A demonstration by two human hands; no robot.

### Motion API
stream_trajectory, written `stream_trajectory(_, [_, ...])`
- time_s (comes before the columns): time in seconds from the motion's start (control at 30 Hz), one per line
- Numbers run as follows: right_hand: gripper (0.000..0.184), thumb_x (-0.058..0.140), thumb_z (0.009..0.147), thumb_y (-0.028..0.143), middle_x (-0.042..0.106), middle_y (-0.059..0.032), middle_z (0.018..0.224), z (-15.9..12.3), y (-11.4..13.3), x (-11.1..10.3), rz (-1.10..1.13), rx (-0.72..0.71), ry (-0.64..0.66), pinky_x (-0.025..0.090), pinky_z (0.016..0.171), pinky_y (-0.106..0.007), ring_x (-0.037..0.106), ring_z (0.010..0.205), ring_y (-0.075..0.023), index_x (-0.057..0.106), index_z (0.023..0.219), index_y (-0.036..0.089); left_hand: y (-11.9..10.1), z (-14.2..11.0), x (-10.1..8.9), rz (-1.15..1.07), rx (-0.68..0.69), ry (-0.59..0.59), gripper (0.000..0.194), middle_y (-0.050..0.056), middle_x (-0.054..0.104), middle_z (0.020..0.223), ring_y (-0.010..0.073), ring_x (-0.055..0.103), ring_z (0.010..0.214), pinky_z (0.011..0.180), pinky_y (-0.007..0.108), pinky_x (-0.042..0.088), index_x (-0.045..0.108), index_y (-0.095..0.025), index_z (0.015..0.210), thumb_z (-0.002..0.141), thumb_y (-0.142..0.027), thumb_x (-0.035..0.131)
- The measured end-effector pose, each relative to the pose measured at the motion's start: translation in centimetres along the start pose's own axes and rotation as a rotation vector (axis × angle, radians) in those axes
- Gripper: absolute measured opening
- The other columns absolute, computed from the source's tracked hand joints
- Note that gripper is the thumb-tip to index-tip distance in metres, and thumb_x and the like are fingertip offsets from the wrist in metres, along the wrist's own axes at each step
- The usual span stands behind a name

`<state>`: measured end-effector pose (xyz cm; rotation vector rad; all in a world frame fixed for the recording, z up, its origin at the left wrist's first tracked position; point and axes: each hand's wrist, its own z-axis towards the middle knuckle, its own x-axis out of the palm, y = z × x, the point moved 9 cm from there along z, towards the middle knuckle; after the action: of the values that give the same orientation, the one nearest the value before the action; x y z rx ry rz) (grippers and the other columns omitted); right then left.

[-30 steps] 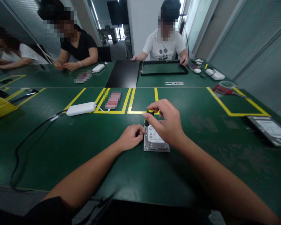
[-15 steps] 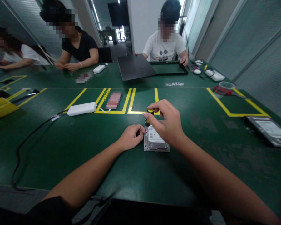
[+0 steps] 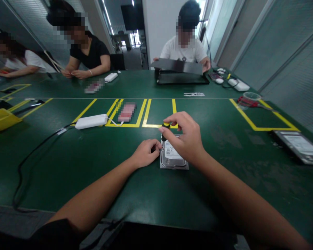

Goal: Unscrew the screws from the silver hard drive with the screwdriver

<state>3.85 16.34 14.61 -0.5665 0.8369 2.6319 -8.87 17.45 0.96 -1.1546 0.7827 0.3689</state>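
Observation:
A silver hard drive [image 3: 174, 162] with a white label lies flat on the green table in front of me. My right hand [image 3: 185, 133] is closed over it, pinching a black and yellow screwdriver [image 3: 166, 127] between thumb and fingers. The screwdriver stands nearly upright over the drive's left edge; its tip is too small to make out. At that same edge, my left hand [image 3: 147, 152] rests on the table with thumb and forefinger pressed together, close to the screwdriver's lower end. Whatever those fingertips grip is hidden. The right hand covers the drive's upper right part.
Another hard drive [image 3: 301, 146] lies at the right. A white power strip [image 3: 91, 121] with a black cable [image 3: 22, 161] and a phone [image 3: 127, 112] are left of centre. A clear tub [image 3: 251, 96] sits back right. Across the table, a person holds a dark panel [image 3: 178, 66].
Both my hands and the drive stay almost in place, the screwdriver still upright. Across the table, the person has moved the dark panel right, over the black frame.

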Motion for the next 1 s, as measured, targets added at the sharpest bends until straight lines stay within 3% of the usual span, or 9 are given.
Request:
stream_trajectory(0.4, [0.015, 0.057, 0.085, 0.017, 0.069, -0.0021, 0.093, -0.15, 0.02, 0.11, 0.004, -0.01, 0.0, 0.044, 0.073, -0.031, 0.059, 0.084, -0.0156, 0.065, 0.098, 0.019, 0.31, 0.0, 0.07, 0.021, -0.014, -0.014, 0.005, -0.002, 0.059, 0.071, 0.0134, 0.051, 0.066, 0.064, 0.026, 0.037, 0.058, -0.017, 0.077, 0.08, -0.018, 0.054])
stream_trajectory(0.6, [0.019, 0.066, 0.085, 0.03, 0.065, -0.004, 0.095, -0.05, 0.0, 0.44, 0.006, -0.018, 0.044, 0.045, 0.074, -0.03, 0.058, 0.088, -0.0162, 0.065, 0.099, 0.018, 0.27, 0.02, 0.11, 0.003, -0.008, -0.015, 0.005, -0.002, 0.059, 0.071, 0.0133, 0.052, 0.066, 0.064, 0.026, 0.038, 0.058, -0.017, 0.079, 0.08, -0.016, 0.054])
stream_trajectory(0.7, [0.015, 0.066, 0.084, 0.027, 0.066, -0.0023, 0.093, -0.08, -0.19, 0.46, -0.006, -0.015, 0.032, 0.045, 0.073, -0.03, 0.058, 0.085, -0.0154, 0.064, 0.097, 0.019, 0.14, 0.05, 0.08, -0.007, -0.005, -0.015, 0.004, -0.002, 0.06, 0.072, 0.0134, 0.053, 0.068, 0.066, 0.026, 0.039, 0.058, -0.017, 0.079, 0.079, -0.015, 0.054])
stream_trajectory(0.83, [0.025, 0.062, 0.083, 0.021, 0.069, -0.0019, 0.099, -0.29, -0.75, 0.43, 0.012, 0.035, 0.019, 0.045, 0.072, -0.03, 0.06, 0.084, -0.0152, 0.062, 0.108, 0.019, 0.14, 0.05, 0.09, 0.001, -0.013, -0.019, 0.005, -0.002, 0.058, 0.071, 0.013, 0.052, 0.066, 0.064, 0.025, 0.037, 0.058, -0.017, 0.078, 0.08, -0.015, 0.054])
stream_trajectory(1.0, [0.02, 0.056, 0.086, 0.02, 0.068, -0.0026, 0.099, -0.27, -0.58, 0.66, 0.011, 0.017, 0.061, 0.044, 0.073, -0.031, 0.06, 0.088, -0.0163, 0.063, 0.104, 0.02, 0.3, 0.04, 0.13, 0.036, -0.026, -0.026, 0.006, -0.002, 0.058, 0.07, 0.0132, 0.051, 0.065, 0.062, 0.025, 0.036, 0.059, -0.017, 0.077, 0.081, -0.018, 0.054])
